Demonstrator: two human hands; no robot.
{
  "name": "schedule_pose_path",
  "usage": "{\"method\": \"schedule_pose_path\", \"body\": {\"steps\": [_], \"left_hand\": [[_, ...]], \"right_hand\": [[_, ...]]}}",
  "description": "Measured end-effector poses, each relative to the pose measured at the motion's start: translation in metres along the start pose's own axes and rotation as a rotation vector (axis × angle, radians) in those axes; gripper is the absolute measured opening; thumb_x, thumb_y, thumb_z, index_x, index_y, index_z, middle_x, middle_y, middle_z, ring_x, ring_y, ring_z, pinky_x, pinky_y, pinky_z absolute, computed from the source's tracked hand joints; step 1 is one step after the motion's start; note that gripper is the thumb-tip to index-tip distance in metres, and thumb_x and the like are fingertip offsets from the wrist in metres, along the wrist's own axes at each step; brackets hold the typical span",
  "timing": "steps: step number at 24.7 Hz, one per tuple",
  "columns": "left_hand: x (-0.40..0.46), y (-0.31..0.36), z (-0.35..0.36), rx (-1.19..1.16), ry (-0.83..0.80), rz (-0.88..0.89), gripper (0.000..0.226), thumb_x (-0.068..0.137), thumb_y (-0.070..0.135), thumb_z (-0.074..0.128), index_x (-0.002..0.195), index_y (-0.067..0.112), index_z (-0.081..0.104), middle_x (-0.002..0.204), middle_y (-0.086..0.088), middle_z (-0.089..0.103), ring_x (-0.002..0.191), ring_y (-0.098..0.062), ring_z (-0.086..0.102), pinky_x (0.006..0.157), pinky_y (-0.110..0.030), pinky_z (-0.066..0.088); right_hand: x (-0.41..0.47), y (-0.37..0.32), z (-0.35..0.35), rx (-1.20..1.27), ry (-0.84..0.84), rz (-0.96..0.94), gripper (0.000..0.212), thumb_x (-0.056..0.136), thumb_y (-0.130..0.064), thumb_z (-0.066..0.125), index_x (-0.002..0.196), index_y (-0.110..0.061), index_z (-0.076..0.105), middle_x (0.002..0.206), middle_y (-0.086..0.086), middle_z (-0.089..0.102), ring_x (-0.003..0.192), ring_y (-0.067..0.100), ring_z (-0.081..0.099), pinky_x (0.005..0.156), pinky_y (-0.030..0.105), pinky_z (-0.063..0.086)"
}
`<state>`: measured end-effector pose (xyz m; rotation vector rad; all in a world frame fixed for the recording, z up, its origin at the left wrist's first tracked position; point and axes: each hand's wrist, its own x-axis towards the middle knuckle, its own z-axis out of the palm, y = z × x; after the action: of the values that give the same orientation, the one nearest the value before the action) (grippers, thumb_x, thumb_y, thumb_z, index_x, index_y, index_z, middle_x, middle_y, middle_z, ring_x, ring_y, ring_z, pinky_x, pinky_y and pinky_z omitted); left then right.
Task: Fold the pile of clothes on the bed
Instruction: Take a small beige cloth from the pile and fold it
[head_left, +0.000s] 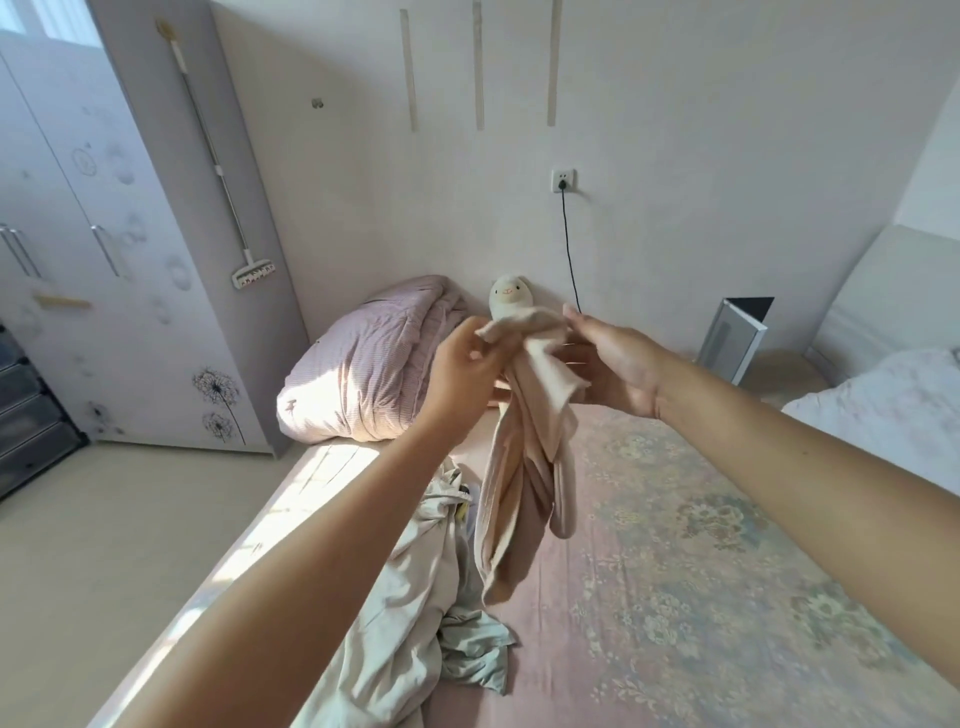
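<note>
Left hand (470, 358) pinched a top corner of the beige garment (524, 467); fingers curled round the cloth. Right hand (613, 366) held the opposite edge, fingers fairly straight, thumb side hidden, so its grip could not be told. Garment hung clear above the bed (675, 571), probably lifted to let it drop straight and find its seams. Remaining pale clothes (415, 597) lay crumpled near the bed's left edge.

A garment (524, 467) hangs above the bed (675, 571), clothes pile (415, 597) to its left, quilt (374, 369) behind.
</note>
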<state>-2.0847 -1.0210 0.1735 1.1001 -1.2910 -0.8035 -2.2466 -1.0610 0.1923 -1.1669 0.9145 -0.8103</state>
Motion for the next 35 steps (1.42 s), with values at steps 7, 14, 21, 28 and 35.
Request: {"method": "schedule_pose_path", "body": {"steps": [7,14,21,28,35], "left_hand": [[0.032,0.023,-0.004,-0.229,-0.036,-0.082,0.014,0.095,0.025,0.056,0.092,0.012,0.061,0.068,-0.001,0.059,0.059,-0.014,0.059,0.053,-0.030,0.053],[0.054,0.013,-0.040,0.075,0.209,0.063,0.025,0.097,0.013,0.050,0.077,0.022,0.063,0.055,0.019,0.052,0.053,0.005,0.047,0.052,-0.011,0.038],[0.060,0.031,-0.021,0.121,-0.016,0.180,0.032,0.092,0.029,0.059,0.120,0.021,0.045,0.101,0.003,0.057,0.087,-0.006,0.058,0.071,-0.013,0.048],[0.064,0.050,0.016,0.387,-0.351,0.264,0.017,0.090,0.007,0.062,0.075,0.004,0.054,0.070,-0.004,0.044,0.071,-0.015,0.037,0.062,-0.030,0.032],[0.070,0.066,0.009,0.226,-0.382,0.212,0.015,0.096,0.008,0.052,0.093,-0.005,0.059,0.091,-0.009,0.055,0.088,-0.018,0.049,0.085,-0.037,0.042]], "right_hand": [[-0.005,0.019,-0.004,-0.352,-0.037,-0.408,0.032,0.079,-0.024,0.073,0.109,-0.024,0.061,0.104,-0.005,0.068,0.101,0.008,0.063,0.080,0.019,0.050],[-0.003,-0.026,-0.027,-0.365,0.248,-0.531,0.010,0.082,-0.018,0.073,0.076,-0.021,0.065,0.065,-0.016,0.064,0.062,-0.006,0.058,0.061,0.010,0.045],[-0.001,-0.043,-0.015,-0.589,0.145,-0.584,0.016,0.087,0.000,0.062,0.100,-0.007,0.067,0.100,0.015,0.066,0.092,0.015,0.057,0.090,0.035,0.047],[-0.013,-0.044,-0.023,-0.334,0.140,-0.409,0.022,0.074,-0.032,0.070,0.085,-0.017,0.060,0.082,0.004,0.062,0.074,0.015,0.057,0.067,0.027,0.048],[-0.038,-0.027,-0.063,-0.388,0.041,-0.217,0.030,0.066,-0.030,0.074,0.086,-0.011,0.065,0.082,-0.002,0.066,0.080,0.014,0.059,0.075,0.028,0.045]]}}
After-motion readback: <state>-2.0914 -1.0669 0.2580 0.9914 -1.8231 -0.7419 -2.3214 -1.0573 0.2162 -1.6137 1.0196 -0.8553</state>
